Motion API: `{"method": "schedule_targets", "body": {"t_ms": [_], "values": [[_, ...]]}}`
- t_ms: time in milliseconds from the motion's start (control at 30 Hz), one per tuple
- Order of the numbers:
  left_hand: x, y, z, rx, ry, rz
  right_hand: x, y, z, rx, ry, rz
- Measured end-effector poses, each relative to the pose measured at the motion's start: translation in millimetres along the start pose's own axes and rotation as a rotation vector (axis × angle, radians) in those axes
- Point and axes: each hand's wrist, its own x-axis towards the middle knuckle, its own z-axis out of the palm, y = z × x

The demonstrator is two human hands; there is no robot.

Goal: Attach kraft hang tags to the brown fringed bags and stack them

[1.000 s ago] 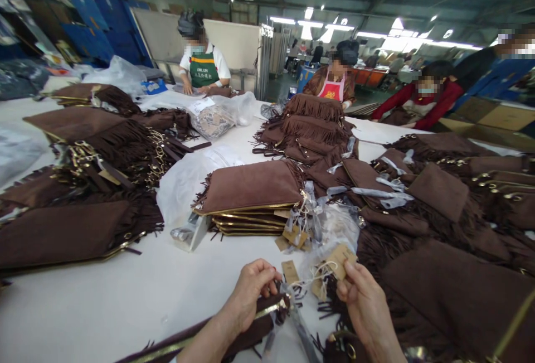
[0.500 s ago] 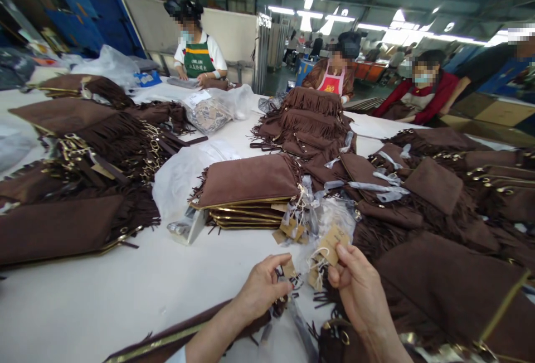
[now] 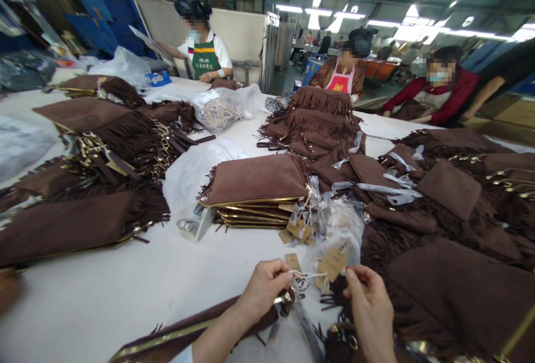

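Observation:
My left hand [image 3: 267,285] pinches the white string [image 3: 307,275] of a brown paper hang tag [image 3: 332,263], beside the gold hardware of a brown bag. This bag [image 3: 175,332], with a gold zipper, lies under my left forearm. My right hand [image 3: 370,301] has its thumb and forefinger at the right edge of the hang tag; the exact contact is hard to see. Between the two hands the string is stretched nearly straight. Another small tag [image 3: 293,262] stands just behind my left fingertips. A clear plastic bag [image 3: 345,223] lies behind the hang tag.
A stack of brown fringed bags [image 3: 259,179] with dangling tags stands ahead. More bags are piled left [image 3: 83,218] and right [image 3: 463,279]. A plastic-wrapped bundle [image 3: 215,109] lies farther back on the white table [image 3: 125,285]. Several co-workers are across the table.
My right hand has come down slightly with the hang tag, now near the tag's edge. My left fingers have closed on the string, which is now straighter. A co-worker behind has lifted a flat sheet.

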Motion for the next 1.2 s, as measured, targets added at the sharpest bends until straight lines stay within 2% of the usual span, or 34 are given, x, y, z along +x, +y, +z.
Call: {"method": "schedule_targets", "body": {"t_ms": [67,133,233,300,400,500,567,633,767,867,1000,1200], "values": [[0,-2,-0.3,0.086,-0.047,0.065,-15,3,5,-0.087,-0.074,-0.098],[-2,-3,-0.8,0.151,-0.085,0.112,-31,1,16,-0.055,-0.276,-0.152],[-4,-4,-3.4,0.200,-0.094,0.158,-44,-2,35,-0.007,-0.586,-0.128],[-4,-3,-6.1,0.221,-0.080,0.179,-44,0,42,0.025,-0.673,-0.085],[-2,-4,-9.3,0.225,-0.066,0.150,-36,8,42,0.066,-0.672,-0.072],[0,-3,-10.5,0.222,-0.051,0.099,-30,13,37,-0.011,-0.646,-0.180],[-1,0,-11.0,0.269,-0.046,0.102,-29,13,34,-0.087,-0.583,-0.276],[-5,4,-12.0,0.423,-0.047,0.144,-29,15,32,-0.120,-0.495,-0.305],[-14,11,-13.3,0.824,-0.098,0.212,-35,24,28,-0.078,-0.375,-0.180],[-14,9,-11.4,0.952,-0.102,0.220,-42,34,29,-0.006,-0.336,-0.091],[-10,6,-7.9,0.992,-0.062,0.185,-53,42,36,0.103,-0.304,-0.002],[-7,11,-4.8,0.891,-0.078,0.018,-63,35,51,0.393,-0.301,0.208]]}}
